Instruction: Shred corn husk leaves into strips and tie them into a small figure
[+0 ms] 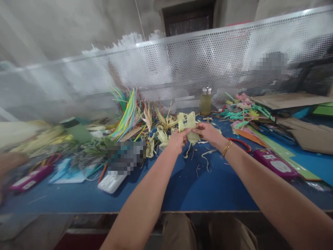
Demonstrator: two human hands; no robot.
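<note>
Both hands meet above the blue counter [208,187] — left hand [177,140] and right hand [208,133], fingers pinched on a pale yellow leaf strip [189,123], held just off the surface near a small bottle [206,100].

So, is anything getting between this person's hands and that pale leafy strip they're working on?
Nothing visible does. The left hand and the right hand both pinch the pale strip directly, holding it just above the blue table.
</note>
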